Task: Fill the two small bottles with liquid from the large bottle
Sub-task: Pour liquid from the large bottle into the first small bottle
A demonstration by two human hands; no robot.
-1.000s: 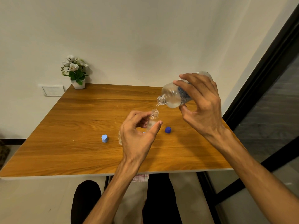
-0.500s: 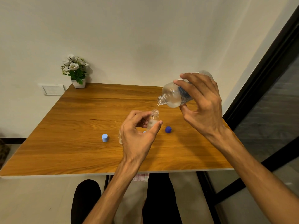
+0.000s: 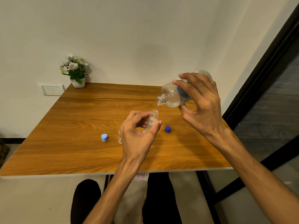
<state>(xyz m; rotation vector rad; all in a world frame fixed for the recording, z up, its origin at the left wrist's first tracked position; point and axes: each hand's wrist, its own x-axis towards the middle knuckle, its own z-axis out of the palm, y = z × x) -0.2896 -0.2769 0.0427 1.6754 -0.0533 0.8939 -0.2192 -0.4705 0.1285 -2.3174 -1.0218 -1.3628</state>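
Left hand [image 3: 137,135] pinches small bottle [image 3: 152,121] | right hand [image 3: 200,104] grips large bottle [image 3: 174,96] | caps beside

large bottle [image 3: 174,96]: 1 | small bottles: 2, one held [image 3: 152,121], one mostly hidden behind the left hand [image 3: 120,136] | loose caps: 3, light blue [image 3: 104,137], light blue part-hidden [image 3: 144,131], dark blue [image 3: 167,129] | hands: 2 | potted flowers [image 3: 75,70]: 1 | table [image 3: 80,118]: 1

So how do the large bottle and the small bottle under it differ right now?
The large bottle is tilted, neck down, held in the air by the right hand; the small bottle stands upright, held by the left hand. The large one is much wider and carries a blue label; the small one looks plain. Both are clear and uncapped.
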